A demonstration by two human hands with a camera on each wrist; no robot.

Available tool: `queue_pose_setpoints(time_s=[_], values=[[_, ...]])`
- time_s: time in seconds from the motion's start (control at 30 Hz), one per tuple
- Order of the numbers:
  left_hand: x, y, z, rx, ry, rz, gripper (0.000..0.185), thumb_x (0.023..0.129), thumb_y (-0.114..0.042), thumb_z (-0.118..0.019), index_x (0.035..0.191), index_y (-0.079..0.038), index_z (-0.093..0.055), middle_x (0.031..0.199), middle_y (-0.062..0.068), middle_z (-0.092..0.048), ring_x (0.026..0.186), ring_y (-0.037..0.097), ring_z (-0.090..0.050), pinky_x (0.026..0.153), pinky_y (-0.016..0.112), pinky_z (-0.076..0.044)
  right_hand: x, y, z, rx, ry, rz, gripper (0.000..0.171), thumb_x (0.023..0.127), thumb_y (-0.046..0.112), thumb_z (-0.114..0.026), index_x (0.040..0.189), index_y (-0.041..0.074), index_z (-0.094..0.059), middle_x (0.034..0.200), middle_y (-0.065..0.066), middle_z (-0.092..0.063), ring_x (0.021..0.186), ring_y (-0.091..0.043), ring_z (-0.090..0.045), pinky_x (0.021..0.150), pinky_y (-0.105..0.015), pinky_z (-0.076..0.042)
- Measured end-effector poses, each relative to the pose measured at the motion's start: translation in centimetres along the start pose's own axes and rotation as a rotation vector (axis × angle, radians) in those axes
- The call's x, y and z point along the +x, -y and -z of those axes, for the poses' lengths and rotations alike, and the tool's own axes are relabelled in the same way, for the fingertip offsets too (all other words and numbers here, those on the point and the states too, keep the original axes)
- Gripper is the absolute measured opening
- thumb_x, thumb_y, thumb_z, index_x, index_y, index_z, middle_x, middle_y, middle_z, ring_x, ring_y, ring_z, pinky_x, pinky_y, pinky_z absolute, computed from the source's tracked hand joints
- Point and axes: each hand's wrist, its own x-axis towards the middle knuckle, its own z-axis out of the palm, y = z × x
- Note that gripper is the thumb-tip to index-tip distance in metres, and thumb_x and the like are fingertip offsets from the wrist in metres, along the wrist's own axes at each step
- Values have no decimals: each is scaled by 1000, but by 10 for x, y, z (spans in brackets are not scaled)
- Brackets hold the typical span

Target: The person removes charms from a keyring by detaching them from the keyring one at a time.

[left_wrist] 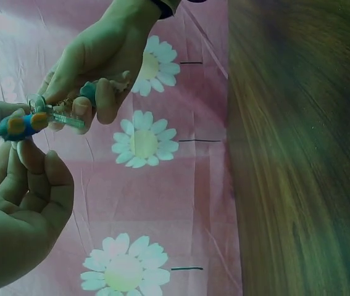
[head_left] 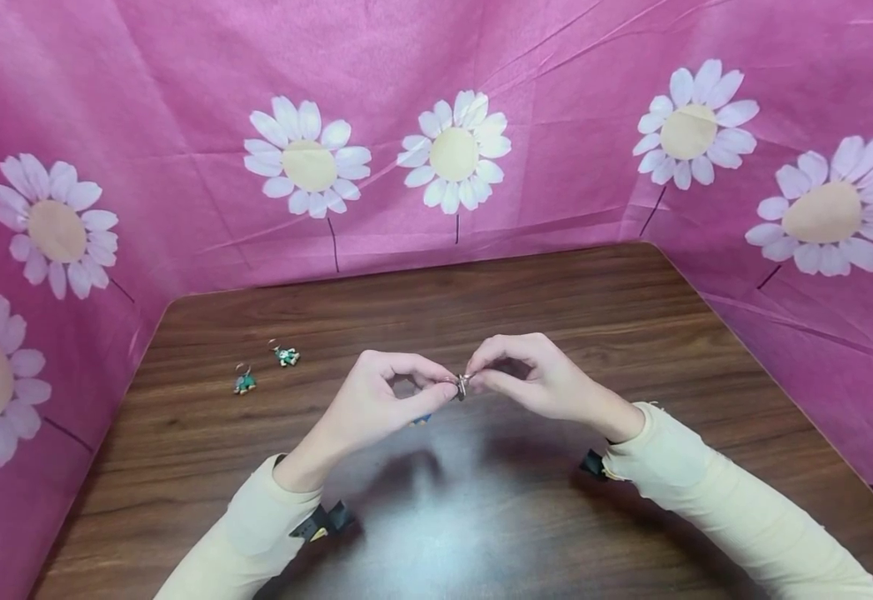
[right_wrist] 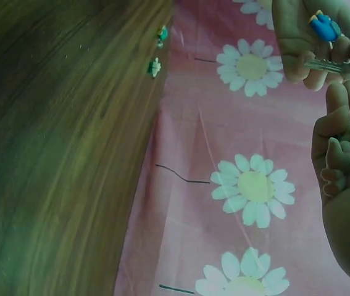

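Around me hangs a pink fabric backdrop point(head_left: 182, 75) printed with white daisies with beige centres and thin dark stems. My dark brown wood-grain table point(head_left: 481, 300) carries two small green charms point(head_left: 245, 382), left of centre. My sleeves point(head_left: 736, 500) are cream. I pinch a silver metal ring point(head_left: 462, 384); a blue-and-orange figure point(left_wrist: 19, 126) dangles.

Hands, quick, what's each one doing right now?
Left hand: pinches a key with a blue charm.
Right hand: pinches the key ring.
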Motion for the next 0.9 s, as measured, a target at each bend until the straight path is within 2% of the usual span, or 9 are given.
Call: queue_pose_setpoints(time_s=[0.13,0.27,0.43,0.6,0.73,0.9], values=[[1,-1,0,2,-5,9,9,89,-9,-78,98,-10,-80,75,6,-73,57,16,-60,47,28,-52,-2,1,-1,42,-16,-95,19,92,-11,-67,102,5,-68,88,-8,-73,74,-17,-68,57,-30,-57],[2,-2,-1,19,-14,9,9,89,-8,-78,98,-9,-80,74,4,-72,58,16,-62,47,29,-53,-2,5,-1,57,-42,-195,17,94,-8,-66,101,7,-68,83,-5,-73,64,-13,-64,46,-30,-51],[2,-2,-2,42,-36,-1,8,88,-10,-79,97,-10,-80,74,-1,-72,60,19,-64,47,32,-54,-2,12,-4,111,-61,-325,10,97,-2,-65,102,7,-66,81,-8,-72,59,-15,-61,38,-30,-44],[1,-1,-3,53,-58,-1,9,88,-14,-81,97,-11,-80,76,1,-74,57,20,-64,46,32,-54,-1,15,-6,159,-66,-459,5,98,7,-67,103,8,-66,80,-11,-72,55,-20,-57,33,-28,-39],[0,2,-4,59,-73,-11,8,89,-13,-80,96,-10,-79,76,1,-74,53,19,-62,44,31,-53,0,14,-9,193,-66,-482,6,99,8,-66,105,8,-65,80,-13,-71,53,-23,-54,33,-28,-38],[1,5,-6,79,-98,-35,6,92,-14,-77,96,-9,-77,76,-1,-74,52,18,-62,43,30,-52,0,13,-12,231,-54,-451,17,99,7,-65,116,6,-62,87,-16,-69,60,-18,-60,35,-28,-39]])
